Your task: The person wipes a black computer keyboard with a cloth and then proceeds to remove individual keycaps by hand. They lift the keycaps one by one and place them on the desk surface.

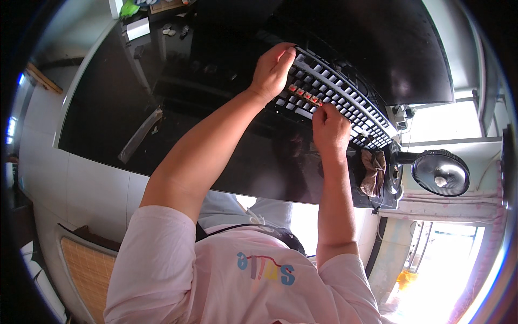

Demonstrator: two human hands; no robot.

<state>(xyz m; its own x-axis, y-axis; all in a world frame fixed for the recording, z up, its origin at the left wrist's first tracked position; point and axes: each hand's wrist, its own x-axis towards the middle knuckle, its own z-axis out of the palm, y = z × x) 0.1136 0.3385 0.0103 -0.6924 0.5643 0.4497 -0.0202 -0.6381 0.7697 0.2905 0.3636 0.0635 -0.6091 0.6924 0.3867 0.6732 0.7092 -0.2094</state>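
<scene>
A long computer keyboard lies slanted on a glossy black desk, mostly with pale keycaps. Along one row near its left end, several red key switches show without caps. My left hand grips the keyboard's left end, thumb on top. My right hand is at the near edge, its fingertips pinched together at the last of the red switches; whether something small is between them cannot be made out. Farther right on the keyboard sits a small pale and dark item, too small to identify.
A brown cloth and a black fan are at the desk's right end. A clear plastic strip lies on the desk at left. A large black panel stands behind the keyboard. White paper lies at the back left.
</scene>
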